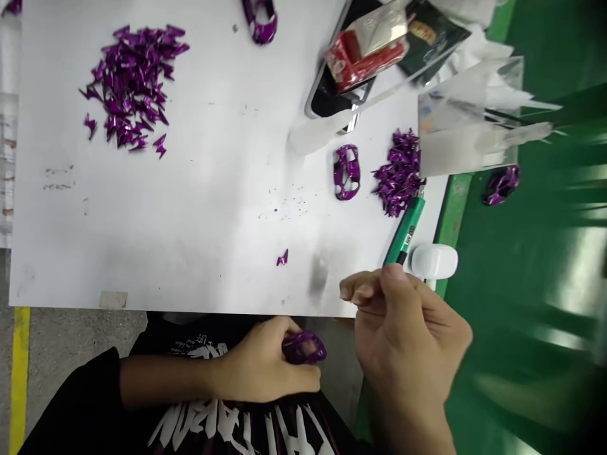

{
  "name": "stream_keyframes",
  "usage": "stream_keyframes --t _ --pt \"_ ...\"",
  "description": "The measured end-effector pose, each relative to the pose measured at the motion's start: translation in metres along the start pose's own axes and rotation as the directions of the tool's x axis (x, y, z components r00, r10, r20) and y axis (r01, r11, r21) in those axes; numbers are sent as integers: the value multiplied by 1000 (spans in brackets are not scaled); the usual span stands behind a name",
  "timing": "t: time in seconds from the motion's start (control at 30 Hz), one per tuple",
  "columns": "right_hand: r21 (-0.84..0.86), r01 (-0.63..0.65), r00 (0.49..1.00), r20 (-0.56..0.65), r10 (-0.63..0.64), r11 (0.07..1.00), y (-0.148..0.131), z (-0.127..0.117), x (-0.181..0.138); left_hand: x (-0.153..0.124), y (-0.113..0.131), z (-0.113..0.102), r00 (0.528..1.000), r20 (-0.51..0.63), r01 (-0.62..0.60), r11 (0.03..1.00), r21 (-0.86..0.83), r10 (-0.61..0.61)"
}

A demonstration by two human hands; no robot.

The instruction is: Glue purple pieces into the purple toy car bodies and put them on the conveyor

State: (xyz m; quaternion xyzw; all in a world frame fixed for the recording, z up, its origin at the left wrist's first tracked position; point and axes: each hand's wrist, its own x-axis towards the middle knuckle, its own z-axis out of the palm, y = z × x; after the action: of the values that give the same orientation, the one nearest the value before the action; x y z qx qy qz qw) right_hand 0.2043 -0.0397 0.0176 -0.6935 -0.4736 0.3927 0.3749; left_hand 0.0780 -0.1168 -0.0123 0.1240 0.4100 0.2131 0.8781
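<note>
My left grip [256,363] clamps one purple shell [304,347] at lower center; my right grip [403,316], fingertips together, sits just beside one green marker [404,230]; two purple piles [133,85] lie on the white tabletop [190,253] above.

Grey floor [71,354] with yellow stripe [19,379] beside white table [213,253].

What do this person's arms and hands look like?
The left hand and right hand are bare, with no gloves, rings or watch showing. A black sleeve covers the left arm and ends partway along the forearm. The top is black with white printed letters. No sleeve shows on the right arm.
</note>
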Motion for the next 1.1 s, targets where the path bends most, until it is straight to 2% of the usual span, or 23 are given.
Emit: stream_keyframes --t 0.07,0.17,0.3,0.4,0.43,0.5,0.57,0.63,0.67,0.77,0.93,1.1 --pt "135 23 997 -76 -13 991 0 -4 -7 -15 10 0 997 5 -81 983 166 81" --pt "262 -9 996 -82 31 965 2 -5 -17 -27 25 6 977 -1 -208 950 233 214" --pt "301 -30 996 -76 55 953 3 -5 -26 -26 37 15 897 -121 -374 875 307 426" --pt "185 85 988 -141 -59 979 2 -9 -32 -22 42 15 799 -197 -485 803 347 568" --pt "134 137 984 -131 -119 982 1 -11 -34 -20 44 14 770 -175 -538 771 340 614" --pt "61 274 961 10 -275 960 1 -14 -37 -17 48 9 743 -60 -636 731 249 667" --pt "41 430 877 219 -428 902 1 -17 -39 -14 52 3 758 81 -652 755 64 648" --pt "29 565 775 326 -542 825 1 -19 -40 -10 56 -1 775 173 -602 793 -96 608" --pt "13 614 743 326 -584 789 1 -19 -41 -8 57 -3 779 200 -578 804 -140 595" --pt "-49 709 693 232 -682 703 -3 -17 -45 -2 56 -6 780 216 -553 809 -198 587" --pt "-158 752 656 94 -749 639 -8 -12 -50 8 46 -11 768 87 -581 748 -320 634" --pt "-145 728 684 96 -723 670 -8 -9 -49 14 44 -12 765 82 -566 727 -389 639"
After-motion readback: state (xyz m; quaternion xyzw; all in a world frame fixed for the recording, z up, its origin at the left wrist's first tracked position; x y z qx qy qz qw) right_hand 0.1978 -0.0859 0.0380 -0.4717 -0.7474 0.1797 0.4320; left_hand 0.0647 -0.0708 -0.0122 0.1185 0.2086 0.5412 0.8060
